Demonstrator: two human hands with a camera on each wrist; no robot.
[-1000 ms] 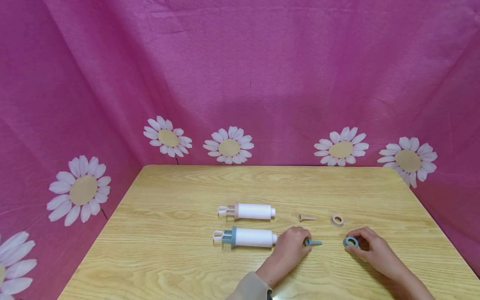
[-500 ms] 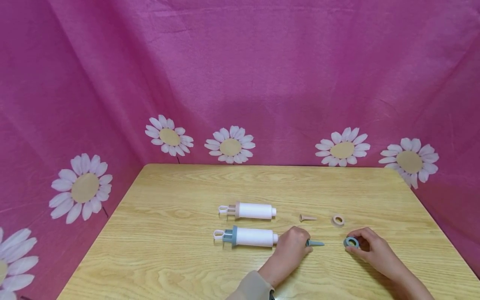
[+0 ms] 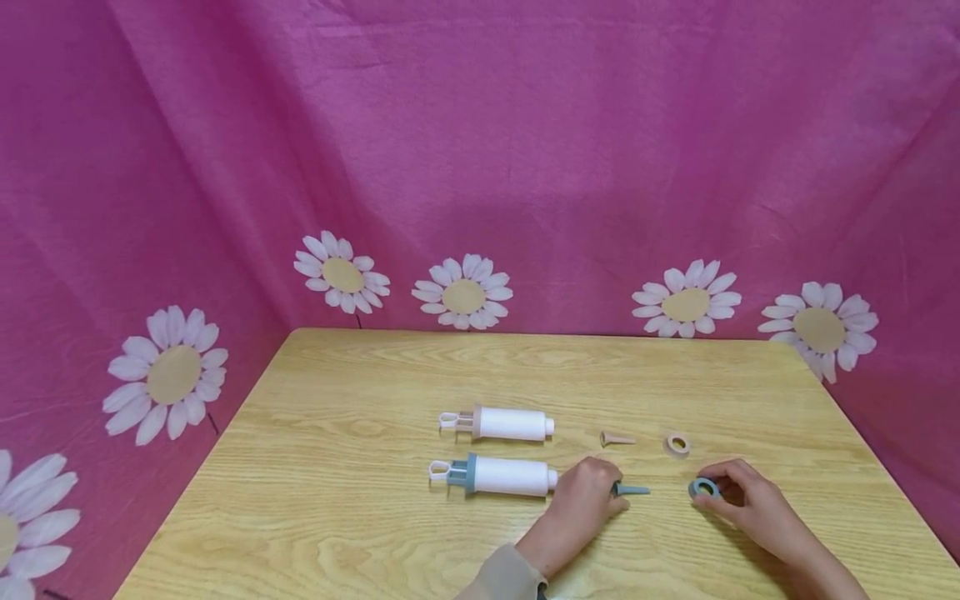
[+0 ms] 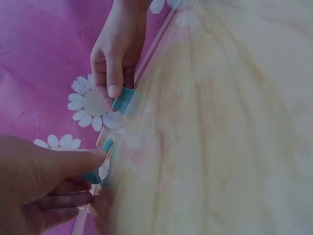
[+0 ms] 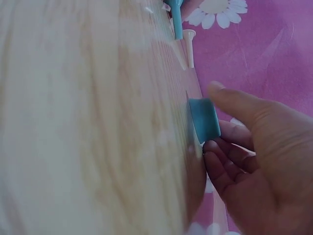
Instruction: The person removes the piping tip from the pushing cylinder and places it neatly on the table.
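My left hand pinches the wide end of a small teal cone-shaped nozzle, its narrow tip pointing right. In the left wrist view the thumb lies along that nozzle. To the right, my right hand holds a teal ring by its side, hole facing up. Seen from the right wrist, the ring sits at the tabletop between thumb and fingers. Just left of my left hand lies a large white syringe-like tube with a teal collar and looped plunger handle, its tip next to the knuckles.
Behind lies a matching white tube with a beige collar. In line with it are a beige nozzle and a beige ring. Pink cloth printed with daisies encloses the wooden table at the back and sides.
The head view has shifted very slightly. Both hands keep hold of the teal nozzle and ring in about the same places.
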